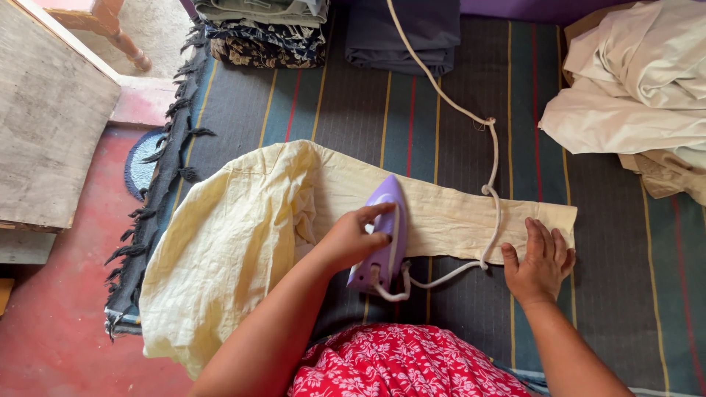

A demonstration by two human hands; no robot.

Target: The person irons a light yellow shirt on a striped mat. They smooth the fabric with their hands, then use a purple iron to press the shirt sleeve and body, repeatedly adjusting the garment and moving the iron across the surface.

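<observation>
Head view: my left hand (353, 239) closed on iron (381, 235) at frame centre, tip toward top, trouser leg (441, 213) running lengthwise rightward to my right hand (538, 261), flat-open pinning hem.

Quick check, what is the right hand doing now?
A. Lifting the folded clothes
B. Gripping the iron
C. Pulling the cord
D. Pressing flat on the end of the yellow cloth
D: the right hand lies flat, fingers spread, on the end of the yellow cloth, while the left hand grips the iron.
</observation>
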